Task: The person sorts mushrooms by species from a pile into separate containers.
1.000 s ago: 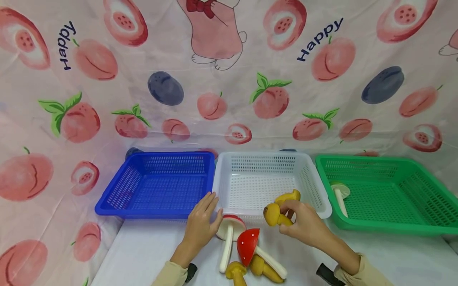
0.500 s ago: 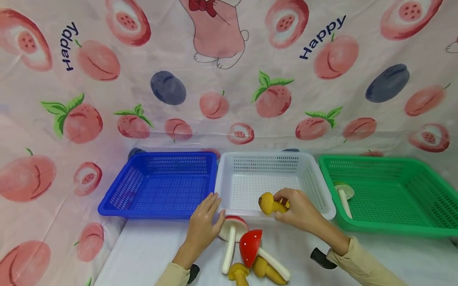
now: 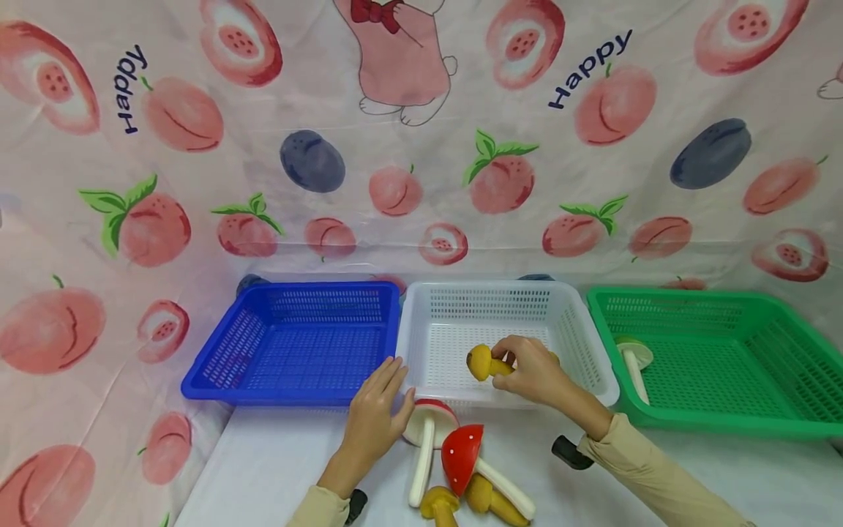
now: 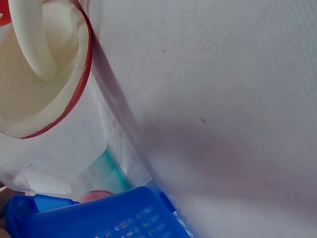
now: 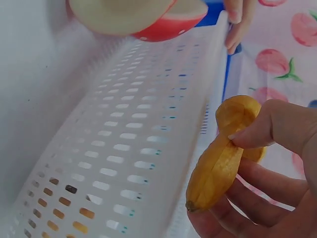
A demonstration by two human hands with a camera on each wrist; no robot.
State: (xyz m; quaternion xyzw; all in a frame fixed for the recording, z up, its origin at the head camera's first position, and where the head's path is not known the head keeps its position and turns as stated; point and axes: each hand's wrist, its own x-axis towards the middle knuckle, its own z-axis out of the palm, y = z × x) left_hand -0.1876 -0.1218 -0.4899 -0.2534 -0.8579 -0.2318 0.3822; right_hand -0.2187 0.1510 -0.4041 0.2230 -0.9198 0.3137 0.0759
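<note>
Right hand [image 3: 535,373] pinches yellow mushroom [image 3: 482,363], mostly hiding 2nd mushroom [image 3: 555,358]; left hand [image 3: 377,416] straight-fingered.

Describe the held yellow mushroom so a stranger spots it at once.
Find the white basket between the blue basket and green basket. Over it, the right hand pinches the yellow mushroom by its stem, cap towards the blue basket. Other yellow mushrooms lie on the table; only this one is held.

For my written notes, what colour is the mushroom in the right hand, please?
The mushroom is brownish yellow; the right wrist view shows it best.
</note>
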